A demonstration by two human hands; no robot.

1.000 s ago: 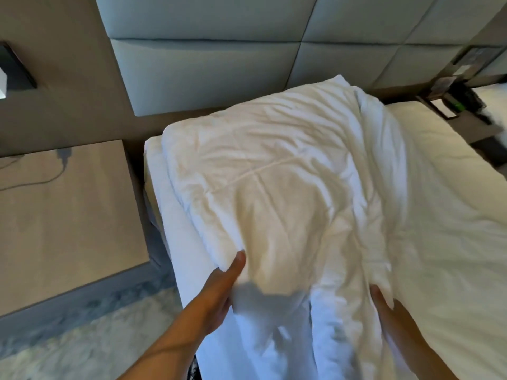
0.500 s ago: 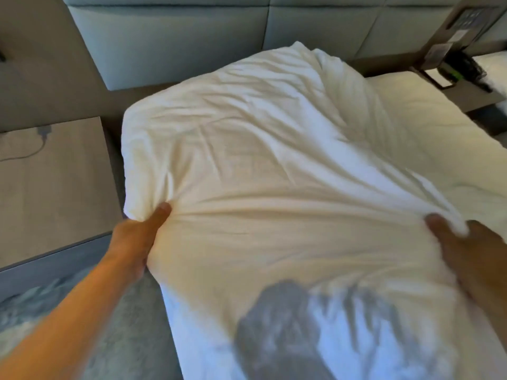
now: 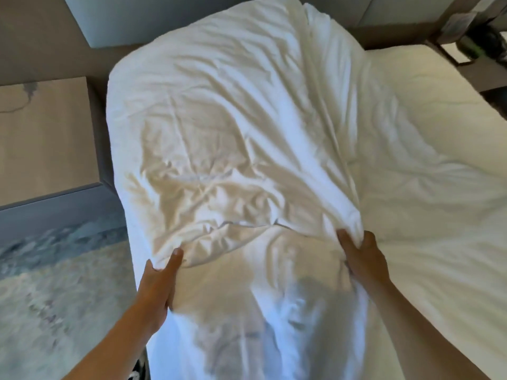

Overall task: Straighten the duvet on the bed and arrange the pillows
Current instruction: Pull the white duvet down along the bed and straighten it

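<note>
A crumpled white duvet [image 3: 233, 127] lies heaped over the left half of the bed, reaching up to the headboard. My left hand [image 3: 159, 283] pinches a fold of the duvet near the bed's left edge. My right hand [image 3: 362, 259] grips a bunched ridge of the same duvet near the middle. To the right lies flatter white bedding [image 3: 428, 165]. No pillows show.
A wooden bedside table [image 3: 44, 138] with a dark cable stands left of the bed. Patterned grey carpet [image 3: 55, 283] covers the floor at lower left. A padded headboard [image 3: 115, 20] runs along the back. A second side table with dark items [image 3: 477, 39] sits at upper right.
Both hands have moved closer together and nearer to me, pulling the duvet down. The view has shifted closer to the bed, and the cloth now bunches between the hands.
</note>
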